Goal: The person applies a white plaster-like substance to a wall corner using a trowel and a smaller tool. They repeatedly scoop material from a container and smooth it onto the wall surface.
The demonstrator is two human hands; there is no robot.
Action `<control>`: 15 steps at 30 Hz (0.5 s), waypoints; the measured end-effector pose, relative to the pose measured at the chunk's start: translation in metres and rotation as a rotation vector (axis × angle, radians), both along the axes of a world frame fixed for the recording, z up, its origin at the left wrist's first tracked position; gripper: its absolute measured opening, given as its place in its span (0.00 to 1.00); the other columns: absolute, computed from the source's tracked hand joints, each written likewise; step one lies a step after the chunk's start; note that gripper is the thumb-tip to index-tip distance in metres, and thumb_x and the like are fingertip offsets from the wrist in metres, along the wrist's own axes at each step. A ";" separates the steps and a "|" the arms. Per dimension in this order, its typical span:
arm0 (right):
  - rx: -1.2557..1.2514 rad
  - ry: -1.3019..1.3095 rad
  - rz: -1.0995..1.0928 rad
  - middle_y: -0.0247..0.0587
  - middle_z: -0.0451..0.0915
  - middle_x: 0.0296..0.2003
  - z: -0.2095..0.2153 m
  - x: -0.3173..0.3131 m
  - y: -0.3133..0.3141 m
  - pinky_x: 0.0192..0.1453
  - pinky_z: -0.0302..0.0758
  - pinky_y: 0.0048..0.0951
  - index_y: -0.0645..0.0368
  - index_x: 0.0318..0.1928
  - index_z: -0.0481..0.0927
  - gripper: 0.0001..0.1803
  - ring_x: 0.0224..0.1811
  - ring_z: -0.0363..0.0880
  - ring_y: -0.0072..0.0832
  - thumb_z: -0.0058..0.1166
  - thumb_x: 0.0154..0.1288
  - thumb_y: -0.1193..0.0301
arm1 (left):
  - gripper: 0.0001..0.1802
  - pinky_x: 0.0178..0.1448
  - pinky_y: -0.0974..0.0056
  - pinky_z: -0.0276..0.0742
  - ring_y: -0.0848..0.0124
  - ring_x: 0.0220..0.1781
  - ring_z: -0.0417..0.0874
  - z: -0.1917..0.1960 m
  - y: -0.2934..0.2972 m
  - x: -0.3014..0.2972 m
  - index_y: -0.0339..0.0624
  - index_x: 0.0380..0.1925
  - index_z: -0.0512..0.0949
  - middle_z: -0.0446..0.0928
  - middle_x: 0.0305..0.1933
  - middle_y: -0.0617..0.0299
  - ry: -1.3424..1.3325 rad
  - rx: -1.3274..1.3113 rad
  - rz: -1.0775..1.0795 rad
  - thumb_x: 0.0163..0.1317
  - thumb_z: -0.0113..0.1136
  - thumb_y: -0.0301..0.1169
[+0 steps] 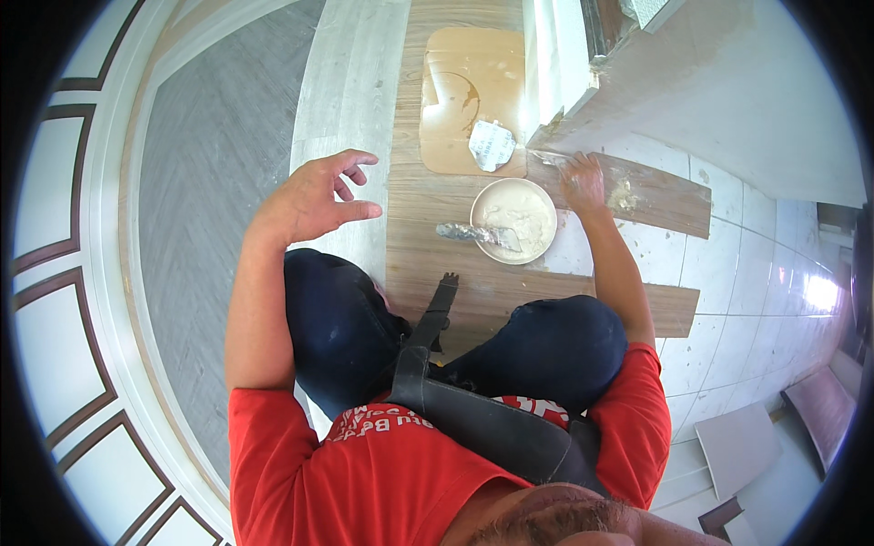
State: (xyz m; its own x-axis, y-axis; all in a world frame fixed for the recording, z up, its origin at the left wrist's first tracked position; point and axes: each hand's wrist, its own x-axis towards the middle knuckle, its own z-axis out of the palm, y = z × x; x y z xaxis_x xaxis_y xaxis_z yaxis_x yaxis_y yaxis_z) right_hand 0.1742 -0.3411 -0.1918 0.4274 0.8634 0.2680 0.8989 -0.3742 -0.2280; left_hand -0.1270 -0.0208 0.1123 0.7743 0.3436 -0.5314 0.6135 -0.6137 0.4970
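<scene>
My left hand (314, 196) hovers with fingers spread over the edge of a wood-look floor plank (419, 246), holding nothing. My right hand (583, 180) presses flat, smeared with white filler, on a brown plank (660, 196) at the foot of a white door frame (555, 73). Between the hands stands a round white bowl (513, 220) of pale filler paste. A putty knife (475, 234) lies across the bowl's left rim, its blade coated. A crumpled piece of sandpaper (492, 145) rests on a tan board (469, 96) beyond the bowl.
I kneel in dark trousers (546, 346) on the planks. Grey herringbone flooring (214, 164) stretches to the left. White tiles (737, 282) lie to the right, with loose tile pieces (742, 446) at the lower right. A panelled wall (64, 273) curves along the left rim.
</scene>
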 end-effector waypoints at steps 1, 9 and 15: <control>-0.066 0.050 -0.014 0.47 0.89 0.42 0.005 -0.001 0.000 0.63 0.76 0.52 0.61 0.36 0.88 0.07 0.51 0.84 0.45 0.65 0.58 0.72 | 0.39 0.51 0.61 0.84 0.69 0.46 0.83 0.000 0.000 0.001 0.46 0.69 0.78 0.83 0.53 0.58 0.001 -0.003 0.000 0.58 0.82 0.40; 0.044 -0.070 -0.035 0.46 0.88 0.40 -0.011 0.007 -0.002 0.63 0.75 0.48 0.59 0.38 0.88 0.11 0.54 0.83 0.43 0.64 0.52 0.72 | 0.39 0.51 0.61 0.84 0.69 0.48 0.83 -0.002 -0.002 0.008 0.46 0.69 0.78 0.83 0.53 0.59 -0.004 -0.051 -0.001 0.58 0.82 0.41; 0.213 -0.114 -0.017 0.44 0.88 0.40 0.014 -0.005 -0.017 0.58 0.76 0.50 0.58 0.37 0.88 0.11 0.51 0.84 0.42 0.65 0.50 0.72 | 0.39 0.51 0.61 0.84 0.69 0.46 0.84 -0.005 0.000 0.006 0.48 0.69 0.78 0.83 0.53 0.59 0.000 -0.031 0.004 0.58 0.82 0.40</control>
State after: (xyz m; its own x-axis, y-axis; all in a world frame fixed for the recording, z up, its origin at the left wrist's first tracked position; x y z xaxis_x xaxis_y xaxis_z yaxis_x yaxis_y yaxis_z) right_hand 0.1690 -0.3585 -0.1782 0.3979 0.7751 0.4908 0.9173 -0.3438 -0.2006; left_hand -0.1210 -0.0211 0.1071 0.7727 0.3301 -0.5422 0.6162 -0.5954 0.5155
